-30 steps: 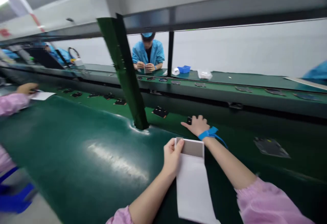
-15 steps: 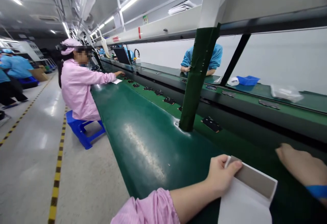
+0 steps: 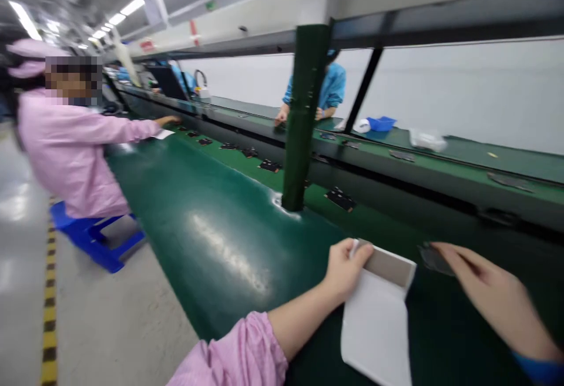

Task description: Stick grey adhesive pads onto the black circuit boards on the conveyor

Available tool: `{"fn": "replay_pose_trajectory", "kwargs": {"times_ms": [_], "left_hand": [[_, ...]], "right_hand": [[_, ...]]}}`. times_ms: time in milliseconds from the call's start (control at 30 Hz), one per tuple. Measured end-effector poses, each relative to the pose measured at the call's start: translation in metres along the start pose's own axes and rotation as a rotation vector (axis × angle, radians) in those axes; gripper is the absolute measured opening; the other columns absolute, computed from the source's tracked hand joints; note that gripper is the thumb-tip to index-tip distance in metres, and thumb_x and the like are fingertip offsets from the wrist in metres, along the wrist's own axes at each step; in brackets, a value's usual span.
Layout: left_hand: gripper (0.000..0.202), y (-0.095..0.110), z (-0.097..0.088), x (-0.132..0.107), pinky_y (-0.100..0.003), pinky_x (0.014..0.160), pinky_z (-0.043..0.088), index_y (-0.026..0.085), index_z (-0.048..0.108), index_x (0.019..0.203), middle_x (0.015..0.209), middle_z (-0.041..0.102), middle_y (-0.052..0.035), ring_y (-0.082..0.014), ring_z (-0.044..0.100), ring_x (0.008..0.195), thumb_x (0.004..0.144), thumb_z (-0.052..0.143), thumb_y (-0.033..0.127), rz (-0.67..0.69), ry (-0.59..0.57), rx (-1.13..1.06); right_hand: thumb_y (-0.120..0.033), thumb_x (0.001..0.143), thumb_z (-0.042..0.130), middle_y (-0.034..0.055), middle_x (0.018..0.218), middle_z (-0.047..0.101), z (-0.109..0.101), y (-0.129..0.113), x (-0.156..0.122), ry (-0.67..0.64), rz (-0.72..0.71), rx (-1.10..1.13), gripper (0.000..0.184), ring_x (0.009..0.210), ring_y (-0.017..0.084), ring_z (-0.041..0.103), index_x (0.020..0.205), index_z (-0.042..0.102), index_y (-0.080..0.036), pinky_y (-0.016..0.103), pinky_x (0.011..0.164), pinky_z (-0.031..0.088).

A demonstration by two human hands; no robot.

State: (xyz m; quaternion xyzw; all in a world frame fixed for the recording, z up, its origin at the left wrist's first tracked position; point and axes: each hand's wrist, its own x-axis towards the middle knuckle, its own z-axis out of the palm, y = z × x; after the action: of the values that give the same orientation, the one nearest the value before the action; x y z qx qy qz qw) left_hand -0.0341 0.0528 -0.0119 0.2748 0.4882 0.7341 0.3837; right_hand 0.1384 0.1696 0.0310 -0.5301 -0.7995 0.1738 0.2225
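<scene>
My left hand [image 3: 346,268] pinches the top left corner of a white sheet [image 3: 374,327] whose upper edge is folded back, showing a grey strip. The sheet lies on the dark green bench mat [image 3: 211,221]. My right hand [image 3: 484,289], motion-blurred, holds a small dark flat part [image 3: 434,257] at its fingertips just right of the sheet's folded edge. A blue wrist strap shows at my right wrist [image 3: 540,368].
A green-wrapped post [image 3: 302,121] stands on the bench ahead. Several dark parts [image 3: 339,198] lie along the conveyor strip behind it. A person in pink [image 3: 70,151] sits on a blue stool at left; a person in blue [image 3: 328,89] works across, near a blue tray [image 3: 381,123].
The view swung left, then partly back. My right hand came off the conveyor strip and now carries a dark part toward the sheet. My left hand kept its hold on the sheet.
</scene>
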Motion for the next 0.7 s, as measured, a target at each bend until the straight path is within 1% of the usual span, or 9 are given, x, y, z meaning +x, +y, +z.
{"fn": "replay_pose_trajectory", "kwargs": {"times_ms": [33,67,100,133,200,367,533,633,700], "left_hand": [[0.042,-0.001,-0.001,0.000,-0.026,0.058,0.032,0.016,0.057,0.061,0.058,0.047,0.0027,-0.0123,0.040,0.058,0.066,0.069,0.056,0.000,-0.008,0.006],[0.040,-0.001,-0.001,0.000,-0.025,0.059,0.033,0.016,0.058,0.063,0.060,0.049,0.0025,-0.0126,0.041,0.060,0.068,0.069,0.055,-0.002,-0.019,0.013],[0.040,-0.001,-0.002,0.000,-0.025,0.060,0.033,0.016,0.058,0.064,0.060,0.049,0.0027,-0.0125,0.041,0.061,0.069,0.068,0.054,-0.004,-0.031,0.019],[0.040,-0.001,-0.002,0.001,-0.024,0.059,0.032,0.016,0.057,0.063,0.060,0.048,0.0030,-0.0122,0.040,0.060,0.070,0.068,0.054,-0.005,-0.047,0.025],[0.040,0.000,-0.002,0.002,-0.024,0.058,0.031,0.016,0.055,0.061,0.058,0.046,0.0040,-0.0114,0.038,0.058,0.071,0.067,0.053,-0.002,-0.080,0.032],[0.037,0.001,-0.001,0.000,-0.023,0.054,0.029,0.015,0.057,0.063,0.056,0.044,0.0047,-0.0104,0.035,0.056,0.072,0.067,0.049,0.010,-0.152,0.060],[0.039,0.001,0.000,-0.002,-0.023,0.052,0.025,0.016,0.049,0.055,0.054,0.038,0.0054,-0.0095,0.030,0.055,0.074,0.067,0.046,0.006,-0.198,0.106],[0.038,0.002,0.000,-0.003,-0.023,0.052,0.025,0.016,0.050,0.056,0.055,0.039,0.0048,-0.0098,0.031,0.055,0.075,0.066,0.045,-0.003,-0.234,0.129],[0.038,0.002,0.000,-0.003,-0.023,0.052,0.024,0.016,0.050,0.057,0.056,0.039,0.0047,-0.0099,0.031,0.056,0.075,0.066,0.045,-0.010,-0.253,0.139]], "right_hand": [[-0.055,0.076,0.039,0.0131,0.101,0.068,-0.002,-0.018,-0.009,0.033,-0.007,0.124,0.034,0.093,0.033,0.062,0.085,0.061,-0.031,0.044,0.081,0.049],[-0.053,0.074,0.042,0.0117,0.098,0.068,-0.002,-0.034,-0.015,0.045,-0.083,0.191,0.032,0.092,0.032,0.062,0.081,0.061,-0.028,0.044,0.084,0.048],[-0.053,0.074,0.044,0.0104,0.096,0.067,-0.002,-0.048,-0.018,0.029,-0.175,0.209,0.031,0.092,0.030,0.062,0.078,0.062,-0.027,0.044,0.086,0.047],[-0.051,0.075,0.046,0.0094,0.094,0.066,0.000,-0.058,-0.020,0.018,-0.222,0.211,0.030,0.091,0.029,0.061,0.074,0.062,-0.026,0.043,0.086,0.047],[-0.049,0.078,0.047,0.0081,0.091,0.063,0.006,-0.067,-0.020,-0.017,-0.281,0.212,0.029,0.090,0.026,0.061,0.072,0.062,-0.025,0.040,0.084,0.048],[-0.042,0.082,0.051,0.0059,0.091,0.057,0.015,-0.062,-0.019,-0.099,-0.308,0.257,0.023,0.090,0.023,0.059,0.076,0.064,-0.025,0.039,0.082,0.048],[-0.040,0.084,0.052,0.0048,0.093,0.055,0.009,-0.061,-0.015,-0.215,-0.357,0.235,0.020,0.091,0.023,0.058,0.074,0.063,-0.025,0.039,0.080,0.048],[-0.037,0.087,0.049,0.0057,0.095,0.054,0.004,-0.059,-0.016,-0.245,-0.450,0.189,0.021,0.091,0.022,0.057,0.075,0.060,-0.024,0.038,0.079,0.049],[-0.034,0.090,0.045,0.0072,0.095,0.053,0.003,-0.057,-0.017,-0.216,-0.551,0.104,0.022,0.090,0.023,0.056,0.076,0.058,-0.022,0.039,0.078,0.049]]}}
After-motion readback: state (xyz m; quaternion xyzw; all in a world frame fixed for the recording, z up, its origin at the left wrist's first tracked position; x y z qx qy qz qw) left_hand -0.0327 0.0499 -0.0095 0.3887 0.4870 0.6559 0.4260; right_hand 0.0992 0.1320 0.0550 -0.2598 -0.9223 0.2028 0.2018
